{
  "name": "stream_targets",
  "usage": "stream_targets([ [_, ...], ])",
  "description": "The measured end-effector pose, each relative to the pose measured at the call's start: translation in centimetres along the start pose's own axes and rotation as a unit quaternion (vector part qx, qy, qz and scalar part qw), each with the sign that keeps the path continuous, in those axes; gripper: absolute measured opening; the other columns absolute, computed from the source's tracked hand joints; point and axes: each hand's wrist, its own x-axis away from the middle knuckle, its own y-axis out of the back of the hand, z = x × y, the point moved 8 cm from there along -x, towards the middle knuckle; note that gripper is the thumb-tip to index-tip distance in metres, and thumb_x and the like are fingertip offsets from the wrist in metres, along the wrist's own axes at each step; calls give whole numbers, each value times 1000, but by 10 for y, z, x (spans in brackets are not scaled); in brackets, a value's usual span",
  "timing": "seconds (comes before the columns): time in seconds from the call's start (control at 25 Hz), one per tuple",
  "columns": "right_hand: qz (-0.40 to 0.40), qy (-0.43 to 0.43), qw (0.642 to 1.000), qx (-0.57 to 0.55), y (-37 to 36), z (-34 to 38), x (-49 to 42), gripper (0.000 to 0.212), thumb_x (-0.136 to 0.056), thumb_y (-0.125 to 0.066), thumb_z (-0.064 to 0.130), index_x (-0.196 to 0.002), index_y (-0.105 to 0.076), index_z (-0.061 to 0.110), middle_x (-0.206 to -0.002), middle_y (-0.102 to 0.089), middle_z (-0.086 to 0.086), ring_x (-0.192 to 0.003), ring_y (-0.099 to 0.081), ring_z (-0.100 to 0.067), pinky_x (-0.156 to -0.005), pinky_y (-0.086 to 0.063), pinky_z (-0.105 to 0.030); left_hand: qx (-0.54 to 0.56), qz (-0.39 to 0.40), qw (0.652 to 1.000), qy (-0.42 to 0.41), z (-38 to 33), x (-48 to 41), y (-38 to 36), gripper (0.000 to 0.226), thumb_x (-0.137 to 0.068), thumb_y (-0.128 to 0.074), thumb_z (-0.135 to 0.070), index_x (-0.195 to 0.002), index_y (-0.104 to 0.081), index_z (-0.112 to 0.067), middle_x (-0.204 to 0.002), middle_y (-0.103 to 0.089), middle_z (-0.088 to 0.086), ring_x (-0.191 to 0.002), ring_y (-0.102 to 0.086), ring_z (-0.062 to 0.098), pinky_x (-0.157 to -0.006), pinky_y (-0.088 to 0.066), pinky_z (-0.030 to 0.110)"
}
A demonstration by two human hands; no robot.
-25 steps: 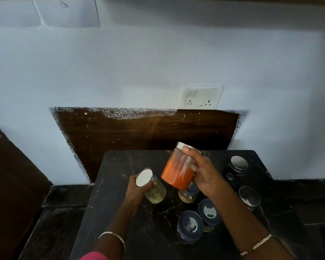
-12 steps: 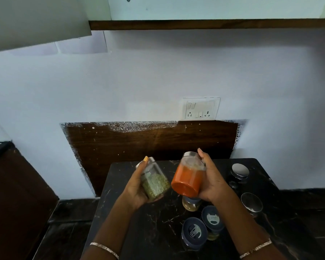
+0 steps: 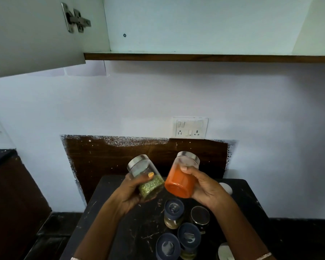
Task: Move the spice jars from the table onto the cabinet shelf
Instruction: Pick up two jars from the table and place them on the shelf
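As both rise, left hand [image 3: 129,193] grips the green jar [image 3: 148,184], right hand [image 3: 204,186] the orange jar [image 3: 179,182].

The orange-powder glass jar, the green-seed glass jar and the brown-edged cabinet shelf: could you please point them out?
Orange-powder glass jar [image 3: 177,184], head view, powder-filled lower body.
Green-seed glass jar [image 3: 152,187], head view, seed-filled lower body.
Brown-edged cabinet shelf [image 3: 214,58], head view, wooden front edge.

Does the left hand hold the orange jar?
No, the left hand grips the green jar; the right hand grips the orange jar.
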Motion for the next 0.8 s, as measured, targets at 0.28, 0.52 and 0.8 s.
stream_targets([
  [0.28, 32, 124, 988, 91, 23, 58, 40, 96, -60, -84, -2, -143, -45, 24, -141, -58, -14, -127, -57, -37, -103, -48, -61, -115, -65, 974, -182, -21, 19, -65, 95, -48, -96, -5, -129, -49, -19, -119, -68, 16, -103, -73, 34, -80, -61, 52],
  [0.52, 83, 177, 971, 135, 21, 80, 67, 105, -50, -90, 7, -144, -46, 24, -140, -59, -14, -128, -57, -36, -101, -51, -59, -148, -41, 959, -239, -28, 52, -107, 76, -58, -93, -5, -123, -56, -19, -115, -70, 15, -99, -74, 32, -75, -62, 45],
  [0.8, -32, 222, 946, 236, -2, 109, 84, 113, -35, -101, 40, -134, -51, 22, -126, -66, -4, -114, -66, -27, -94, -57, -52, -194, -119, 937, -266, -61, 70, -116, 57, -73, -85, -12, -124, -59, -10, -105, -77, 12, -90, -77, 25, -71, -62, 33],
])
